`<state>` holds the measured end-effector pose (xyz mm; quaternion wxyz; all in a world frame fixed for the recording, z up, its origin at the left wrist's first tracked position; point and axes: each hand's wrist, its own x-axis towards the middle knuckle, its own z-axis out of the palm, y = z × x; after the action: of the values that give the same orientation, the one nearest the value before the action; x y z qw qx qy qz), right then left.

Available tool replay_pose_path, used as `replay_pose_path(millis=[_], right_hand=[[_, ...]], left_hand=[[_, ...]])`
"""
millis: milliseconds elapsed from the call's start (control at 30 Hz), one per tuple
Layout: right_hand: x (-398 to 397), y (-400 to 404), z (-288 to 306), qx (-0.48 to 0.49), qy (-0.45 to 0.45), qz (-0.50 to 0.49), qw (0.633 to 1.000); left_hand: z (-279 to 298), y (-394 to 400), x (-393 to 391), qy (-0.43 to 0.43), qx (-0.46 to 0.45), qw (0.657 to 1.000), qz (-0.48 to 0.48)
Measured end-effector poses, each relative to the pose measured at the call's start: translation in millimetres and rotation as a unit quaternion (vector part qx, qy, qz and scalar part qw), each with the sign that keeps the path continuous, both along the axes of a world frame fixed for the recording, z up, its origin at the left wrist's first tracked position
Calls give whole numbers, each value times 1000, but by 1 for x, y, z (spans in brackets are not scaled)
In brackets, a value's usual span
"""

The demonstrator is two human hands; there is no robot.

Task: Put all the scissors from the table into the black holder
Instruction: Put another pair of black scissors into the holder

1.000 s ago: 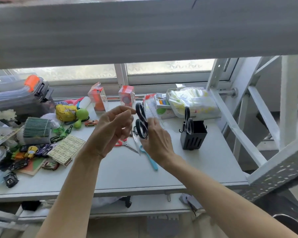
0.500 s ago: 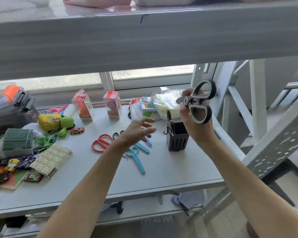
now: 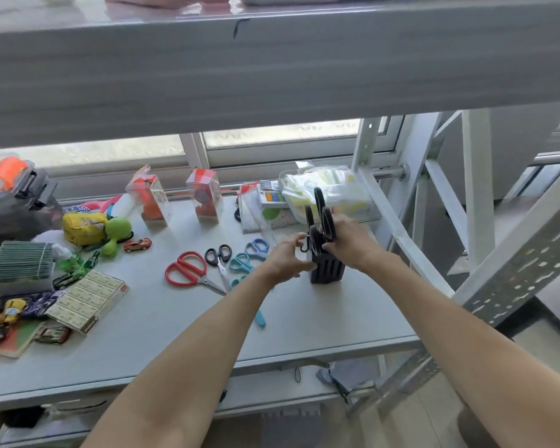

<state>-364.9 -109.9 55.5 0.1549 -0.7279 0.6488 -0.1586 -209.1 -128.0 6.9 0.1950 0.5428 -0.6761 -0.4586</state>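
On the grey laminate tabletop (image 3: 304, 318) our left hand (image 3: 283, 258) braced the slotted black plastic holder (image 3: 326, 270), probably against tipping, while our right hand (image 3: 348, 240) closed on black-handled scissors (image 3: 328, 223) entering it. Red-handled scissors (image 3: 188, 270) lay waiting left. We read no labels.

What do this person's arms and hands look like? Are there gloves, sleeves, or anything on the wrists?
Both arms are bare all the way to the frame's lower edge: no sleeves show. The left hand and right hand wear no gloves, and no rings, watch, or bands show on the sides facing the camera.
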Motion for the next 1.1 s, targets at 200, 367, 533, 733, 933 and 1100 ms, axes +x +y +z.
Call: replay_pose_path(millis=[200,367,533,733,933,1100], right_hand=[[10,-7,8,47,47,13,998],[15,-10,16,105,61,16,993],[14,-5,20,122,31,9,992],[7,-5,16,71,23,-64,995],[6,-1,21,-34,-69,-130,989],[14,1,38,-84,-96,-136,982]], left_hand=[[-5,3,-4,62,1,998,23],[-6,3,-5,79,1,997,27],[-7,4,-4,82,2,996,24],[-8,5,-1,81,18,996,20],[-6,6,5,84,19,996,12],[-1,5,12,93,26,995,-7]])
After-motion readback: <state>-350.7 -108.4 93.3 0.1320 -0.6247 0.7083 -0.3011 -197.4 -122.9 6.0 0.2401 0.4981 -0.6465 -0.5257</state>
